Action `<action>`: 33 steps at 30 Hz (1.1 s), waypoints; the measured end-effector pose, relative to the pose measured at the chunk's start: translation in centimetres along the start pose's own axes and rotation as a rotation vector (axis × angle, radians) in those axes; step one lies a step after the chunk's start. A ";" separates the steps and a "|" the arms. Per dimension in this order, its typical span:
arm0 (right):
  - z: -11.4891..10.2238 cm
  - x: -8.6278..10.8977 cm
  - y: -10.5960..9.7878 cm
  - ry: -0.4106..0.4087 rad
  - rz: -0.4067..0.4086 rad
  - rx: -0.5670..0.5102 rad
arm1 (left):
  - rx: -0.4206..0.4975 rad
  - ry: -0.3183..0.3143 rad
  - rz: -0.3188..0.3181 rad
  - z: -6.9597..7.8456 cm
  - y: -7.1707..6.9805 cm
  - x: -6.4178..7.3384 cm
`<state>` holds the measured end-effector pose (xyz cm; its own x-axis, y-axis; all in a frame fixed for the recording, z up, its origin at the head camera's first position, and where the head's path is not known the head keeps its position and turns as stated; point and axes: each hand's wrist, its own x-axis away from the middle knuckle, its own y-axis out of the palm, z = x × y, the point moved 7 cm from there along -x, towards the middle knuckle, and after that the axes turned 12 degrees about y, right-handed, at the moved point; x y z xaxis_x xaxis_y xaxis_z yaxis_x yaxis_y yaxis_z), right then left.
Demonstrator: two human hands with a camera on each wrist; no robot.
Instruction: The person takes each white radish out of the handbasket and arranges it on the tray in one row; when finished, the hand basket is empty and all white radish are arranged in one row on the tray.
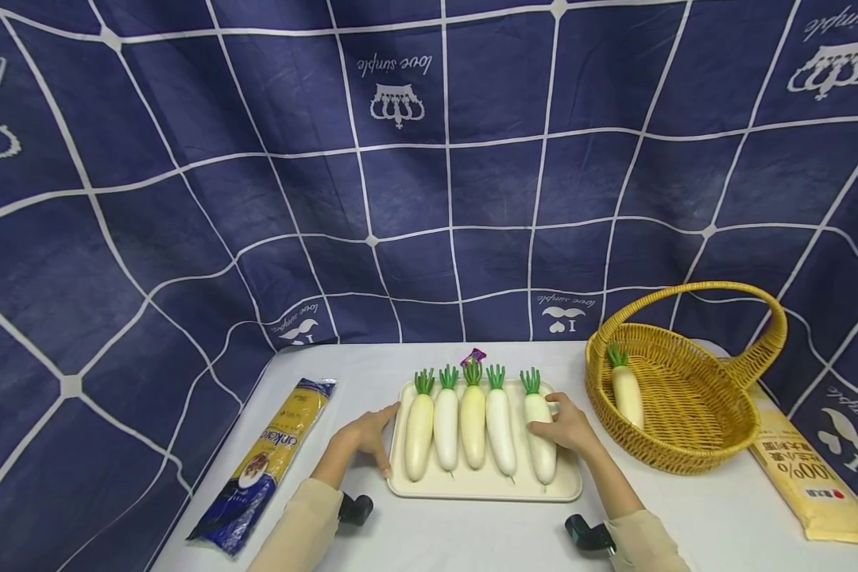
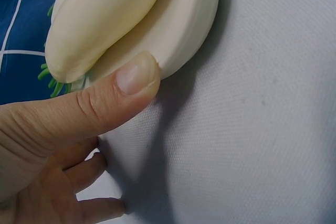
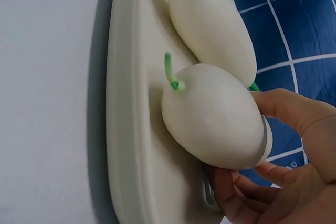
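Several white radishes with green tops lie side by side on a cream tray (image 1: pixel 486 491). Around the rightmost white radish (image 1: pixel 543 453), my right hand (image 1: pixel 572 425) has its thumb and fingers on either side, gripping it. The right wrist view shows this radish (image 3: pixel 212 116) between thumb and fingers, its root end raised toward the camera. At the tray's left edge is my left hand (image 1: pixel 365 435), fingers spread and holding nothing. In the left wrist view its thumb (image 2: pixel 134 77) touches or nearly touches the tray rim (image 2: pixel 197 35), beside the leftmost radish (image 2: pixel 105 19).
A wicker basket (image 1: pixel 686 453) with a tall handle stands at the right, one radish (image 1: pixel 627 393) inside. Under its right side lies a yellow packet (image 1: pixel 808 477). A blue and yellow pasta bag (image 1: pixel 264 461) lies at the left. Behind the tray is a small purple wrapper (image 1: pixel 474 357).
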<state>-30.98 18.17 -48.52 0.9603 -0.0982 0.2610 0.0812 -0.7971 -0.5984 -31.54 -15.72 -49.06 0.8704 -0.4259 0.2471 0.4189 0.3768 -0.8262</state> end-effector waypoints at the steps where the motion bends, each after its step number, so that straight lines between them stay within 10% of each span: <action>1: -0.1 0.0 0.0 -0.003 0.002 0.002 | 0.000 -0.001 -0.001 0.0 0.0 0.0; 33: -0.4 0.1 1.1 -0.035 0.016 0.029 | -0.015 0.005 -0.003 0.0 -0.1 0.0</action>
<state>-30.93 17.03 -48.87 0.9702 -0.0897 0.2252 0.0730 -0.7778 -0.6242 -31.55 -15.70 -48.99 0.8677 -0.4313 0.2471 0.4178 0.3635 -0.8327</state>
